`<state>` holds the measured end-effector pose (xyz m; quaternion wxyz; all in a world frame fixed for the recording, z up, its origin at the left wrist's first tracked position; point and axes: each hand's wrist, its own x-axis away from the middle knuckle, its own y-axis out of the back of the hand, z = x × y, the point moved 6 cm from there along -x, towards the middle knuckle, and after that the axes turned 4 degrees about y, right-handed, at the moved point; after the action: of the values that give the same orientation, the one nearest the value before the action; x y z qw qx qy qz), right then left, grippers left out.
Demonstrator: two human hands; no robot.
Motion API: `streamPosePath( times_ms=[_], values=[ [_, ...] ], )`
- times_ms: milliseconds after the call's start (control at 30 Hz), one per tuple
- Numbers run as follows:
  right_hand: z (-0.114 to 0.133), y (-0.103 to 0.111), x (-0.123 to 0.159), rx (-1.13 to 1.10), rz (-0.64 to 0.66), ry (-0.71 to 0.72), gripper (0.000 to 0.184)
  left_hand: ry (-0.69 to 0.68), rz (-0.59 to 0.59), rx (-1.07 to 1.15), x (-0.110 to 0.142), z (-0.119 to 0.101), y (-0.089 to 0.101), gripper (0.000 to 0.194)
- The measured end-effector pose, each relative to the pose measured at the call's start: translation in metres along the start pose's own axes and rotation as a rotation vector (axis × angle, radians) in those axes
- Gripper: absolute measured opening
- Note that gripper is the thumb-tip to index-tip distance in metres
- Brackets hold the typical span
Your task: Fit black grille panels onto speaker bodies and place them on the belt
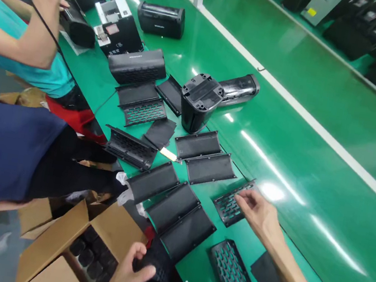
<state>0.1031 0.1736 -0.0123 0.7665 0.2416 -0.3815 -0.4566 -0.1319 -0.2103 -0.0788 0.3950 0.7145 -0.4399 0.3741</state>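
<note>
My right hand (260, 215) is over a black perforated grille panel (229, 208) on the green table, its thumb and fingertips pinched together above the slots. What the pinch holds, if anything, is too small to make out. Low in the view, my left hand (130, 271) is off the table's near edge, thumb and fingers apart, with nothing in it. A second grille panel (232, 278) lies closer to me, and a flat black sheet (271, 280) is partly under my right forearm. Left of these rest solid-looking black curved panels (189, 232), side by side.
An open carton (59, 240) with several black pieces stands below the table edge. Farther along are an upright black housing (200, 99), a speaker-like unit (161, 20) and a stack of black sheets (160, 132). Two people (2, 148) stand at the left; one raises a hand.
</note>
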Motion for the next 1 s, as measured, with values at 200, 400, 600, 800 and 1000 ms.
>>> streamPosePath(
  times_ms=[200, 400, 600, 800, 1000],
  values=[
    [-0.016, -0.032, 0.090, -0.072, 0.193, -0.077, 0.036, 0.113, 0.098, -0.214, 0.014, 0.065, -0.005, 0.047],
    [-0.022, -0.061, 0.129, -0.024, 0.374, -0.091, 0.031, 0.099, 0.059, -0.095, 0.002, 0.060, -0.014, 0.046],
    [-0.033, -0.049, 0.114, 0.041, 0.289, -0.095, 0.030, 0.174, 0.039, 0.246, 0.000, 0.061, -0.021, 0.021],
    [-0.035, -0.052, 0.127, 0.049, 0.306, -0.061, 0.037, 0.166, -0.192, 0.622, -0.006, 0.072, -0.013, 0.026],
    [-0.036, -0.055, 0.152, 0.050, 0.358, -0.098, 0.042, 0.168, -0.296, 0.712, -0.039, 0.075, -0.022, 0.051]
  ],
)
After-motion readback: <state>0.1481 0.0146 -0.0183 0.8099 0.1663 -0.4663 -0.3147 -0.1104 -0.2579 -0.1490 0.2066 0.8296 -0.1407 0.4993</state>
